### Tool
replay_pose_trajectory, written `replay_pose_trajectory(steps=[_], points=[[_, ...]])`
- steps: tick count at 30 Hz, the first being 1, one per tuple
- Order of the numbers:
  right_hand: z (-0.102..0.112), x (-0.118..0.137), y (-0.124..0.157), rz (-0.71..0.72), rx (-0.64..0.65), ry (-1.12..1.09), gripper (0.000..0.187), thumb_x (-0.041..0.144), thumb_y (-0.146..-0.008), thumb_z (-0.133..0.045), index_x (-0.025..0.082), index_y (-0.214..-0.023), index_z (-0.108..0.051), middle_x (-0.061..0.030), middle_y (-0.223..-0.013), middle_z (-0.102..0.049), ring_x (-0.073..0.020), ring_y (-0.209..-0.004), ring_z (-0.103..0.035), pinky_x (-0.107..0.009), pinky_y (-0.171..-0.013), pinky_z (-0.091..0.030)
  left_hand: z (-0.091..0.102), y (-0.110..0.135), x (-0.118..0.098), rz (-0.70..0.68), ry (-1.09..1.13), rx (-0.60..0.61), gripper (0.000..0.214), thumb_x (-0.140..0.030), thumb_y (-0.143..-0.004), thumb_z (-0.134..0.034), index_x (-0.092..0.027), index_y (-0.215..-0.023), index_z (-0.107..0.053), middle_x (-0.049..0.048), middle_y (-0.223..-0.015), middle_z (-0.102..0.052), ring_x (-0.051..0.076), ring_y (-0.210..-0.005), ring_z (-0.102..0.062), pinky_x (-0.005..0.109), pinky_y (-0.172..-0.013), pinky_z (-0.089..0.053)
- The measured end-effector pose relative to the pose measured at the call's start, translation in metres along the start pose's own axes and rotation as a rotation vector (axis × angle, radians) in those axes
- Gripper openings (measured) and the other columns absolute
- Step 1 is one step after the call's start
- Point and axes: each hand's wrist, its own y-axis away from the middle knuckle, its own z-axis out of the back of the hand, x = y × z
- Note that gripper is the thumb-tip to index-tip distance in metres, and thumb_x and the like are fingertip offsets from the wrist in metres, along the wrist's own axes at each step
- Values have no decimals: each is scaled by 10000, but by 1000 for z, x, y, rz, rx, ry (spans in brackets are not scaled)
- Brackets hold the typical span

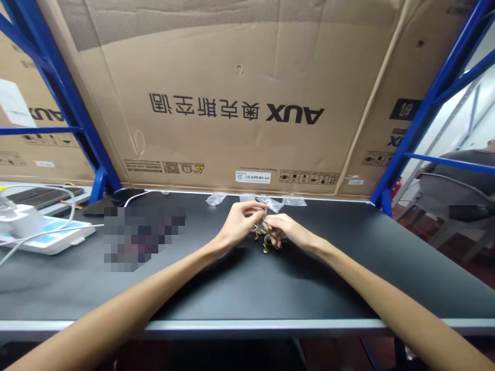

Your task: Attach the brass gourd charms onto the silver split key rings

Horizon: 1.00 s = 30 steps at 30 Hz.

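Observation:
My left hand (240, 221) and my right hand (288, 230) meet above the middle of the black tabletop. Pinched between the fingertips of both is a thin silvery key ring (265, 212). Below it hang small brass-coloured pendants (265, 247) on rings of their own; their exact shape is too small to make out. Some of them are partly hidden behind the curled fingers of the right hand. Just beyond the hands lie several small clear plastic bags (270, 203).
A large cardboard box (232, 67) stands behind the table (201, 299), between blue shelf posts (417, 121). To the left are a white power strip (50, 234) with cables, dark phones (42, 195) and a blurred-out patch (143, 237). A seated person (464, 165) is at far right.

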Motion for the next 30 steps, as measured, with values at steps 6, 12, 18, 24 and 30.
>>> replay_pose_trajectory(steps=[6, 12, 18, 24, 30], points=[[9, 7, 6, -59, 121, -195, 316, 436, -882, -523, 209, -686, -420, 55, -615, -337, -107, -514, -431, -261, -561, -386, 8, -9, 20, -450, -371, -20, 336, -45, -894, -513, -195, -1014, -789, 66, -932, -708, 157, -814, -670, 273, -716, -553], [30, 18, 11, -36, -159, 329, 275, 380, -917, -384, 213, -712, -462, 9, -629, -432, -157, -579, -511, -278, -586, -405, 14, -11, 23, -282, -387, -47, 205, -143, -891, -597, -177, -909, -799, 67, -872, -757, 182, -770, -695, 312, -744, -560], [44, 9, 17, -141, -321, 1321, 294, 282, -939, -423, 193, -777, -652, -119, -846, -701, -248, -774, -657, -329, -712, -414, -8, -4, 14, 51, -410, 60, 156, -234, -856, -668, -191, -861, -817, 49, -870, -801, 219, -805, -737, 323, -773, -548], [46, 10, 20, -188, -225, 1448, 278, 397, -930, -509, 220, -1035, -696, -109, -921, -747, -286, -855, -691, -343, -729, -434, -4, -5, 16, 22, -418, 240, 212, -218, -884, -619, -171, -929, -821, 57, -873, -799, 211, -805, -713, 316, -784, -546], [40, 14, 19, -65, -324, 1380, 279, 402, -950, -524, 236, -1087, -701, -64, -863, -737, -232, -796, -675, -294, -679, -394, 23, -9, 11, -214, -652, 395, 294, -124, -866, -542, -163, -1021, -789, 95, -987, -765, 247, -979, -659, 369, -919, -522]])
